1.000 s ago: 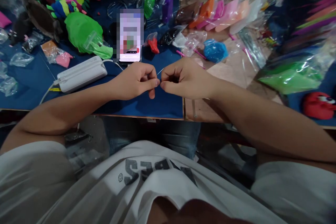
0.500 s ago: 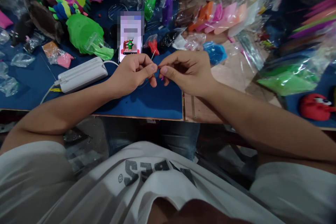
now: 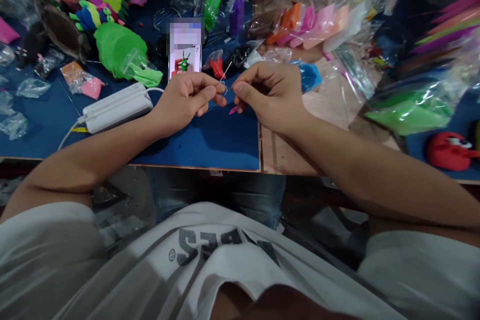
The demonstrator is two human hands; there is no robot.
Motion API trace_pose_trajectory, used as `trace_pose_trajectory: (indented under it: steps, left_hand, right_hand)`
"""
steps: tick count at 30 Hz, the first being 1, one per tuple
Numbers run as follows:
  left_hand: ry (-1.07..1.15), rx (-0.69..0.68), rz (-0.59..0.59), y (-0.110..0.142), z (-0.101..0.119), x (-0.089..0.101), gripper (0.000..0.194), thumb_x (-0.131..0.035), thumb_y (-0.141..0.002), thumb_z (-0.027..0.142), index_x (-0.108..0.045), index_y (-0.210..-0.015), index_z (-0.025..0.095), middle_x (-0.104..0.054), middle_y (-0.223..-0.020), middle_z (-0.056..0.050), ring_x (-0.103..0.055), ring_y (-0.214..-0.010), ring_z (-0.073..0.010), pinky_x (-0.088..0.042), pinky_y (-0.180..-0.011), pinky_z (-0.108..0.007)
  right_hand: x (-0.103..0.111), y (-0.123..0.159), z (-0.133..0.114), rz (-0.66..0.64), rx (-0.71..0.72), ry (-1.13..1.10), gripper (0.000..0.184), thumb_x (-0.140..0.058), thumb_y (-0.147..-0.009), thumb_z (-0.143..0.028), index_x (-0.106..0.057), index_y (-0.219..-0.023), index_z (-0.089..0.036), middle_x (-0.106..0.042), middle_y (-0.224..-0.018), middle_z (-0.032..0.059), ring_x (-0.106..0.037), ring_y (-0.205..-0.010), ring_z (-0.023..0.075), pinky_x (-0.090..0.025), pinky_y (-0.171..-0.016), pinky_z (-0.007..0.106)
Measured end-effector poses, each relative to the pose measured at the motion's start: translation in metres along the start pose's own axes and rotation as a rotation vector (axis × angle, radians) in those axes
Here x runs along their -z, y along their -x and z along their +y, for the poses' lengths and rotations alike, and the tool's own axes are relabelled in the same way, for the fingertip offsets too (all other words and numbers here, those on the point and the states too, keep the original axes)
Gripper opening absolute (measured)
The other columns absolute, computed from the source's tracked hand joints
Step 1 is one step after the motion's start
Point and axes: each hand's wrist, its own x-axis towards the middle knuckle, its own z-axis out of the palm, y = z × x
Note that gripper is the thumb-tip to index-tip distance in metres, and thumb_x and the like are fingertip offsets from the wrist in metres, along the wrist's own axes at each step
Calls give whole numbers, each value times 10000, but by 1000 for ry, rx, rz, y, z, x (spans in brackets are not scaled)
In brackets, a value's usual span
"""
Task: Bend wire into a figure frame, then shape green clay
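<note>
Dim — dark corners | glare on plastic bags [image 3: 416, 110] | right edge blurred

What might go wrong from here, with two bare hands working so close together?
The thin, pale, wire-like strand at the fingers of the left hand might slip and be hard to spot again. That hand also sits right by the rectangular phone with a lit screen and a thin white cable, so it may bump or snag them. The small pink pointed tip under the right hand could drop.
</note>
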Motion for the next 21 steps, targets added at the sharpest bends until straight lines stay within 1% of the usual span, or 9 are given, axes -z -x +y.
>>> trace_pose_trajectory:
  steps: [2, 5, 7, 9, 11, 14, 18, 21]
  left_hand:
    - [-65, -3, 45, 0, 0, 0, 260, -916, -1075, 413, -841, -1019, 170, -882, -922, -79, -563, -540, -69, -464, -557, -268]
    - [-183, 3, 89, 2, 2, -1, 289, -914, -1072, 460, -826, -983, 200, -882, -902, -62, -595, -540, -89, -506, -557, -280]
    - [-226, -9, 90, 4, 3, -3, 294, -900, -1071, 466, -819, -940, 215, -872, -874, -52, -599, -530, -99, -517, -554, -295]
    - [-227, -40, 72, 6, 4, -6, 268, -890, -1057, 426, -822, -894, 224, -845, -807, -41, -583, -501, -103, -498, -530, -304]
    - [-213, -60, 67, 7, 5, -8, 217, -868, -1044, 358, -819, -879, 226, -842, -795, -36, -572, -483, -100, -482, -511, -305]
    - [-228, -48, 89, 8, 7, -11, 186, -820, -1058, 296, -786, -894, 215, -871, -867, -46, -599, -508, -94, -514, -530, -292]
    - [-254, -50, 67, 10, 7, -12, 202, -798, -1083, 302, -757, -908, 210, -864, -877, -55, -650, -559, -103, -543, -558, -275]
    - [-232, -89, 58, 11, 7, -13, 202, -782, -1079, 289, -741, -899, 205, -836, -840, -48, -657, -544, -106, -533, -543, -272]
  right_hand:
    - [1, 1, 0, 68, 33, 88, 514, -877, -1008, -824, -770, -980, -322, -804, -876, 46, -752, -762, 241, -650, -667, 405]
    - [2, 4, -6, 166, 125, 286, 439, -823, -1060, -794, -786, -1142, -364, -864, -1139, 94, -807, -1080, 316, -702, -925, 482]
    - [3, 5, -11, 151, 175, 416, 410, -802, -1084, -752, -804, -1235, -370, -869, -1275, 117, -786, -1275, 372, -675, -1098, 559]
    - [2, 6, -14, 92, 199, 520, 389, -820, -1080, -701, -822, -1277, -366, -869, -1339, 131, -745, -1393, 425, -622, -1203, 633]
    - [2, 6, -15, 32, 200, 588, 354, -838, -1070, -650, -835, -1291, -374, -874, -1362, 132, -711, -1454, 456, -588, -1235, 678]
    - [0, 6, -15, -26, 185, 620, 294, -790, -1101, -605, -842, -1310, -405, -886, -1338, 111, -689, -1504, 461, -578, -1220, 701]
    - [-3, 9, -16, -47, 173, 610, 282, -697, -1151, -549, -849, -1340, -405, -892, -1352, 92, -687, -1532, 464, -543, -1240, 740]
    - [-7, 11, -16, -47, 173, 607, 254, -725, -1123, -485, -855, -1327, -405, -898, -1369, 84, -723, -1474, 449, -537, -1258, 727]
